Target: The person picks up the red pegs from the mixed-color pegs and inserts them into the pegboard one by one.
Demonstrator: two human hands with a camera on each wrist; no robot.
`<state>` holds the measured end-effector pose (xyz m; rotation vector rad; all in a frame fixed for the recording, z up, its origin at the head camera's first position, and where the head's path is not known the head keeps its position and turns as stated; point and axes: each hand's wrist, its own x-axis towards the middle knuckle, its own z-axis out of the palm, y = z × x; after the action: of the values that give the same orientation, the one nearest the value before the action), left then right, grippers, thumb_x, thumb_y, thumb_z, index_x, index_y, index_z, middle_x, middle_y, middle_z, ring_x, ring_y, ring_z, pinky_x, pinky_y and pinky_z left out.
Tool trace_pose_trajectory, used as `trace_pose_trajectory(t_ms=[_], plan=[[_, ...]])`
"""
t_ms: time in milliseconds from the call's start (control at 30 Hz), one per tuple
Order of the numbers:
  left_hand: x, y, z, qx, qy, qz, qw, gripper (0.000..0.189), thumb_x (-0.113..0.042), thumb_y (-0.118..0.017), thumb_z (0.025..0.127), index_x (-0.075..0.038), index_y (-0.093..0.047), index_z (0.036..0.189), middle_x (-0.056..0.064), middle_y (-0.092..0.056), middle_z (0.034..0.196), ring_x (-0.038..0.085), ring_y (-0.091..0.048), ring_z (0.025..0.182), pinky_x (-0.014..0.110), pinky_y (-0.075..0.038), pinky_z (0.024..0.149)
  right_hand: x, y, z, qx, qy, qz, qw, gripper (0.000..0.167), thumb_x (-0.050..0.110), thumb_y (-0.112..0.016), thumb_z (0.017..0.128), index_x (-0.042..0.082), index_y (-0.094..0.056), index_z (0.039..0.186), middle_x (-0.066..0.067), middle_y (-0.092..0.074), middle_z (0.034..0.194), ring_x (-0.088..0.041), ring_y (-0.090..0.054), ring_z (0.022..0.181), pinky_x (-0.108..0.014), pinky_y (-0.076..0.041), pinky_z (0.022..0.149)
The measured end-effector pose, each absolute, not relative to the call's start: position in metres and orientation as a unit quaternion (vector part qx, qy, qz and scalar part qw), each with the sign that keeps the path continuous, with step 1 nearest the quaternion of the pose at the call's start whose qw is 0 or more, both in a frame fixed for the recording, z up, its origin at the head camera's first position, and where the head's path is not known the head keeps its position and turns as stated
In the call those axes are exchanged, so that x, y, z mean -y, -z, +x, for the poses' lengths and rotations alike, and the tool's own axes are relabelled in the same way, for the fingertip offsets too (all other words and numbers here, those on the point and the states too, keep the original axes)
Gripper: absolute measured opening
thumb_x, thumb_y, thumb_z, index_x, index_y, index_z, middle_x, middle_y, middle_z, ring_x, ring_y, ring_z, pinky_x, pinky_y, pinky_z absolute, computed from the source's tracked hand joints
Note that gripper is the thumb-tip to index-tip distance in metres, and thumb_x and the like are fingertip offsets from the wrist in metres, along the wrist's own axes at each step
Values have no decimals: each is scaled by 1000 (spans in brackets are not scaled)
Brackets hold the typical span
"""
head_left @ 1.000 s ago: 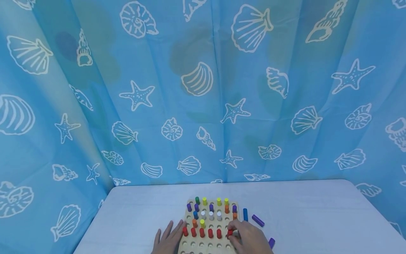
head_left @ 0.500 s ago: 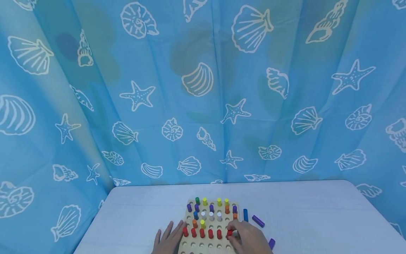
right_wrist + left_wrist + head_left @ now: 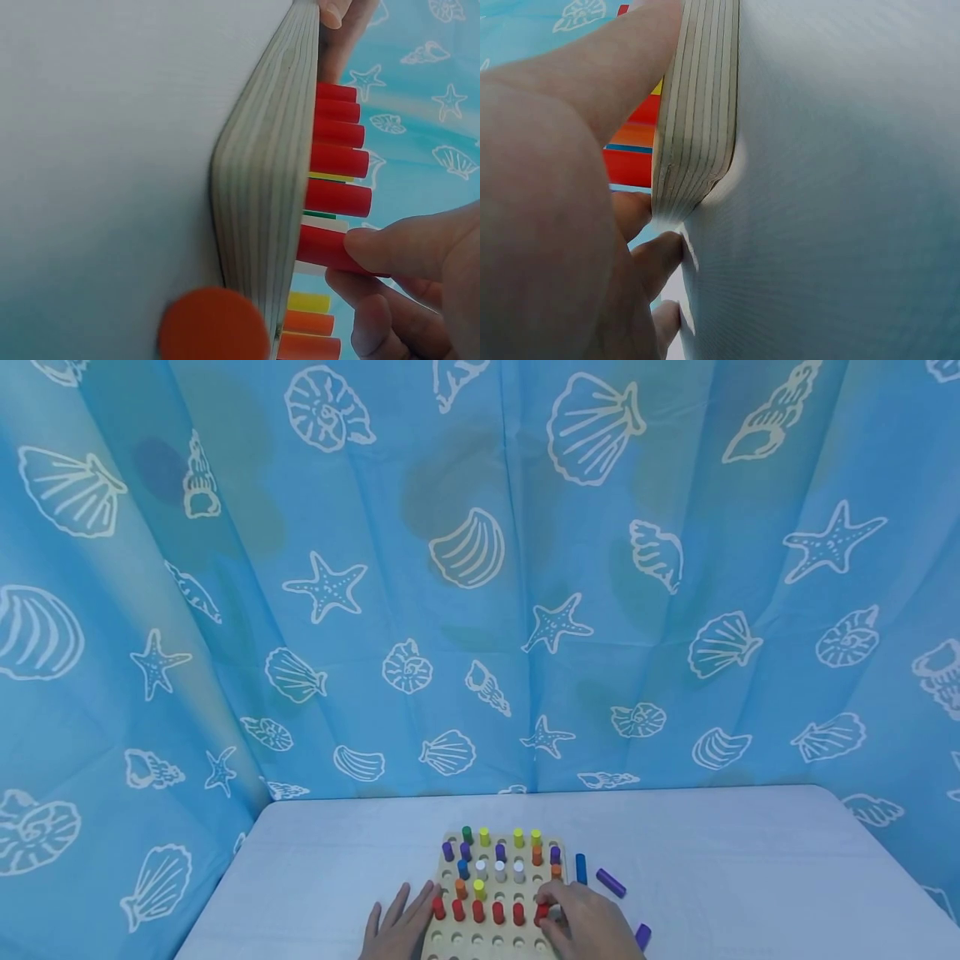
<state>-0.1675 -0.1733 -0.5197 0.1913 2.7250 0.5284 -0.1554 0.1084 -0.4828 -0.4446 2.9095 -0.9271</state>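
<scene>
A light wooden pegboard (image 3: 487, 947) with rows of round holes lies on the table. My right hand (image 3: 594, 922) pinches a red peg (image 3: 322, 247) between thumb and fingers at the board's right side. The peg stands at the right end of a row of several red pegs (image 3: 477, 911), its lower end right at the board's face. My left hand (image 3: 400, 928) lies with fingers spread and extended along the board's left edge. In the left wrist view its fingers reach past the corner of the layered plywood edge (image 3: 697, 112).
Green, yellow, purple, blue, white and orange pegs stand in the board's farther rows. Right of the board lie a blue peg (image 3: 581, 867) and purple pegs (image 3: 611, 882) on the white table (image 3: 720, 852). An orange round end (image 3: 214, 330) shows low in the right wrist view. A shell-patterned curtain hangs behind.
The red peg in my right hand has gone from tilted to more upright at its place in the row. My left hand has stayed where it was.
</scene>
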Motion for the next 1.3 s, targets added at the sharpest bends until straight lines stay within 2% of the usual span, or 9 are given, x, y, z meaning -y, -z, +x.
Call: trace_pose_trajectory(t_ms=[267,633,967,1300], plan=[[175,522,-169,-962,-190,65,183,113,-87,-57,73,-13,-37,156,8,-39,159,45,-20,149,78,-2,114,-109,479,-156,-937,308,-160,41,13,19,-76,90,18,-68,100,12,-62,80,-4,-54,68,-22,-49,58],[174,519,-169,-962,-185,66,190,109,-85,-57,76,-13,-37,156,9,-38,159,45,-19,149,78,-2,114,-109,481,-159,-937,301,-173,43,15,20,-77,89,16,-69,100,11,-64,80,-4,-55,68,-23,-51,59],[174,518,-168,-960,-194,67,190,114,-86,-60,72,-13,-35,157,8,-37,160,45,-18,149,78,-1,114,-110,480,-160,-938,293,-181,38,14,20,-78,89,15,-69,99,12,-64,79,-3,-56,67,-22,-50,57],[175,516,-168,-960,-192,71,191,111,-84,-60,75,-13,-35,157,9,-37,160,45,-18,149,79,-2,114,-112,483,-162,-939,283,-192,33,16,21,-77,89,15,-69,101,12,-64,80,-2,-56,67,-22,-50,57]])
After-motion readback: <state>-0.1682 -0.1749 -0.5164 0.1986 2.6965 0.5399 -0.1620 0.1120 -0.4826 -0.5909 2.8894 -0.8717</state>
